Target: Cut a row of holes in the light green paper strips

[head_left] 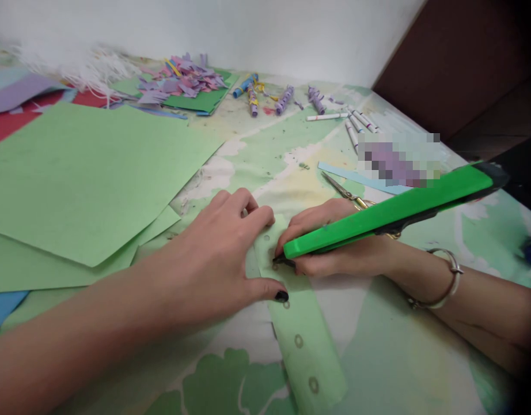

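A narrow light green paper strip (306, 328) lies on the table, with small ring marks spaced along its length. My left hand (222, 248) holds it down at the left edge, fingers curled near its far end and the thumb pressing beside one ring. Closed around a long green and black tool (390, 207), my right hand (330, 236) rests on the strip. The tool's dark tip meets the paper by a ring between my hands; its exact kind is unclear. Scissors (341, 187) lie just beyond my right hand, their handles partly hidden.
Large green paper sheets (101, 178) spread over the left side. Paper scraps (183, 78) and white shredded strands (75, 66) are heaped at the back. Small decorated rolls (285, 100), several markers (356, 122) and a blue paper strip (364, 178) lie toward the back right.
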The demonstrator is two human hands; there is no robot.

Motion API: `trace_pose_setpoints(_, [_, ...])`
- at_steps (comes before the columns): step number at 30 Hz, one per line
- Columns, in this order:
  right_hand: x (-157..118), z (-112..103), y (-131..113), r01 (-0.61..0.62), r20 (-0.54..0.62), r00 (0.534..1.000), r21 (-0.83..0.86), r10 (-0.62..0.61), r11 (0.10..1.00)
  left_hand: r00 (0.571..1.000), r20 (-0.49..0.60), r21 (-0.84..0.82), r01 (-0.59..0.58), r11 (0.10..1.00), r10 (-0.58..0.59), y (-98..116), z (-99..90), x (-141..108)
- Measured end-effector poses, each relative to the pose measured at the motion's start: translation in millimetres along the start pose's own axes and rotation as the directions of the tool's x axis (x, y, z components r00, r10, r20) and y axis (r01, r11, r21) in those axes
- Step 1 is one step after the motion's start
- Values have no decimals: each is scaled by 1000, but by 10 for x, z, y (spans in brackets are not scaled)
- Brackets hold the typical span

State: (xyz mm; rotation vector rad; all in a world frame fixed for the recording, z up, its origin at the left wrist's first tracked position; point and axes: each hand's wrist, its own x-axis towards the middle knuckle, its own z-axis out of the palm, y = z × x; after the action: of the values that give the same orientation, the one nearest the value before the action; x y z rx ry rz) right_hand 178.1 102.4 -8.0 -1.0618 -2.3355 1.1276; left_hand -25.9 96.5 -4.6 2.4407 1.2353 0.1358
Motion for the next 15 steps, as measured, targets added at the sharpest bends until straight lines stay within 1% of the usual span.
trace_pose_setpoints(7, [4,-4,25,30,-5,1000,-19,-30,999,1000,21,24,5,1000,-6,-8,8,8])
trace_pose_setpoints(11, [3,-19,34,40,22,999,-48,-39,998,1000,9,37,-8,999,8,-6,20,1])
trace_pose_setpoints(15, [2,-11,42,61,17,998,-104,-59,993,1000,-6,45,-17,999,18,-15,23,-11])
